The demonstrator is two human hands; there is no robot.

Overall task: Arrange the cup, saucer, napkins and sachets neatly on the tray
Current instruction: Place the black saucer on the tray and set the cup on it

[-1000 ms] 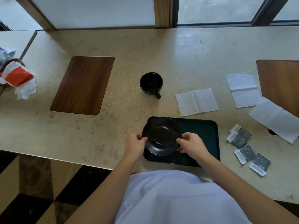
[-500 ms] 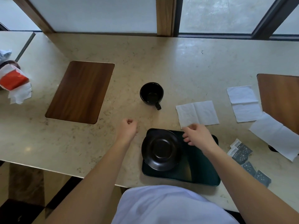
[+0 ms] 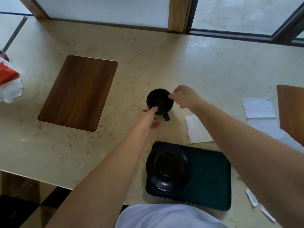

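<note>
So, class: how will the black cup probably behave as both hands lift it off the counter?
The black cup looks rigid and glazed, so probably slippery and breakable. Its wide base suggests little tipping. The left hand and right hand sit at opposite rims.

Upright black cup [image 3: 159,101] beyond tray [image 3: 212,178]; saucer [image 3: 167,167] seemingly overhanging tray's left edge.

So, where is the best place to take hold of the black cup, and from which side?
Probably by the rim, from above, one hand on each side. The cup stands upright and open on the counter, and its small handle points toward the person, seemingly too short to hook. The left hand and right hand already flank the rim.
</note>
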